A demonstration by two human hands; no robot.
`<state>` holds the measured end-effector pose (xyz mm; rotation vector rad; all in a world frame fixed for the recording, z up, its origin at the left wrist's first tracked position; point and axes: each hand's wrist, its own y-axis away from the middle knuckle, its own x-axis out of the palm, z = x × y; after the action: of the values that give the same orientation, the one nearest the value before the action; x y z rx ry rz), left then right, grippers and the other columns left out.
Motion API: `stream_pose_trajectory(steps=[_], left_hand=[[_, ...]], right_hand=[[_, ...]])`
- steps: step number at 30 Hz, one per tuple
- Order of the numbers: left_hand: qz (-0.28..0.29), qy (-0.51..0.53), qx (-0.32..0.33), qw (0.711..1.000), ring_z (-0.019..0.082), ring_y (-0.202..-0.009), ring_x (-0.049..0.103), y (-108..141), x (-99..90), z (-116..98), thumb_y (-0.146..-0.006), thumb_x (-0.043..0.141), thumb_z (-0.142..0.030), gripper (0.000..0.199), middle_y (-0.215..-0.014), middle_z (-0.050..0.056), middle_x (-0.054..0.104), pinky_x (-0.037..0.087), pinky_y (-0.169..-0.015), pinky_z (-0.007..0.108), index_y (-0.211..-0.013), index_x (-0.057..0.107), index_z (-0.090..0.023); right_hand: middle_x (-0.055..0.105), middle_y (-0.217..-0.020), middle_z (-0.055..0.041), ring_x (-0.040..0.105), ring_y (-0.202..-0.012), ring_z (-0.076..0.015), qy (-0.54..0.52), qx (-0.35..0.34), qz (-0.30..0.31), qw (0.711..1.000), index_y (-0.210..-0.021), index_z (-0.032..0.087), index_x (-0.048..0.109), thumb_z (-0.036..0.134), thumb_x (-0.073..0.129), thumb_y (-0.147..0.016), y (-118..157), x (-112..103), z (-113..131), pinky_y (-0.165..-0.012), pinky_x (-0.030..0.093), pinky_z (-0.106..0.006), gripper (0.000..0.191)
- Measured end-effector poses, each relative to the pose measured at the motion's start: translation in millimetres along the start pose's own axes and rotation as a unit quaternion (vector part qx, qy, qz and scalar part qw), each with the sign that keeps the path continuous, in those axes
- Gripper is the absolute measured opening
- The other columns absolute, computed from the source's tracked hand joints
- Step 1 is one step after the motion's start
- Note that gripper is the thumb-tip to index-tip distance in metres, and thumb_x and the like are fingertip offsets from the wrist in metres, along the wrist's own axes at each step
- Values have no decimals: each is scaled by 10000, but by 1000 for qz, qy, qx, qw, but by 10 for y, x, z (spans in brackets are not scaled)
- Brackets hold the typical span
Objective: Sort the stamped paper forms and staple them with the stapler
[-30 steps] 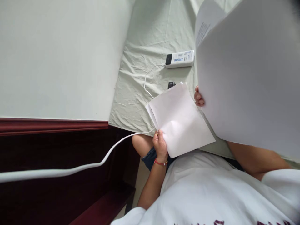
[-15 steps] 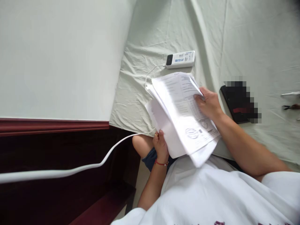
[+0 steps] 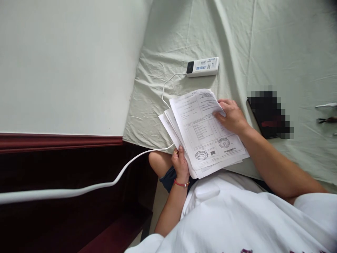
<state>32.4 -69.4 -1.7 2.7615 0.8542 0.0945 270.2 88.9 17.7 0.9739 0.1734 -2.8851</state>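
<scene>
A small stack of printed papers (image 3: 201, 130) is held up over my lap, its top sheet showing a table of text and two round stamps. My left hand (image 3: 180, 162), with a ring and a red bracelet, is closed on the lower left edge of the stack, thumb on top. On the upper right edge, my right hand (image 3: 230, 114) pinches the papers with its thumb on the printed face. Its other fingers are partly hidden behind the sheets. Several sheets fan out at the left side of the stack.
Beyond the papers a white power bank (image 3: 202, 67) lies on the pale green cloth (image 3: 168, 42), a white cable (image 3: 116, 182) plugged into it. To the right are a dark, partly pixelated object (image 3: 267, 116) and a white pen-like item (image 3: 326, 105). A white wall stands at left.
My right hand has brought the upper sheets down and slightly left, so they lie flatter over the rest. The left hand has stayed in place.
</scene>
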Motion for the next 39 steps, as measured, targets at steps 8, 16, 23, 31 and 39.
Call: stream_pose_trajectory(steps=[8, 16, 23, 31, 39], left_hand=[[-20, 27, -9, 999, 248, -1056, 730, 11, 37, -28, -884, 715, -628, 495, -1083, 99, 796, 554, -943, 349, -1058, 779, -169], [-39, 37, -33, 998, 258, -1023, 719, 6, 42, -33, -876, 728, -611, 492, -1043, 107, 794, 548, -923, 346, -1008, 774, -139], [-26, 52, -43, 997, 278, -1117, 710, -5, 42, -82, -864, 761, -578, 485, -1110, 118, 790, 536, -982, 362, -1065, 781, -138], [-47, 71, -73, 994, 225, -941, 753, -23, -132, -340, -708, 888, -600, 495, -985, 70, 802, 582, -896, 344, -965, 793, -187], [-108, -3, 25, 994, 192, -862, 741, -15, -546, -768, -745, 857, -618, 479, -925, 50, 786, 589, -817, 300, -924, 765, -184]], right_hand=[[728, -926, -47, 682, -886, -309, -95, 60, 5, 994, -1077, 275, 684, 315, 576, -865, 42, -70, 68, -807, 538, -468, 241], [748, -941, -55, 682, -881, -299, -104, 104, -72, 987, -1262, 260, 645, 258, 596, -827, -2, -116, 25, -850, 551, -470, 438], [725, -885, -62, 674, -867, -299, -118, 119, -65, 984, -879, 250, 663, 315, 559, -868, -22, -126, -42, -811, 554, -465, 123], [738, -919, -67, 675, -886, -314, -127, 97, -93, 983, -966, 271, 681, 342, 580, -883, -18, -130, -81, -818, 561, -492, 149], [752, -936, -65, 685, -892, -315, -128, 103, -65, 984, -993, 260, 700, 304, 568, -871, -26, -155, -55, -793, 549, -461, 185]])
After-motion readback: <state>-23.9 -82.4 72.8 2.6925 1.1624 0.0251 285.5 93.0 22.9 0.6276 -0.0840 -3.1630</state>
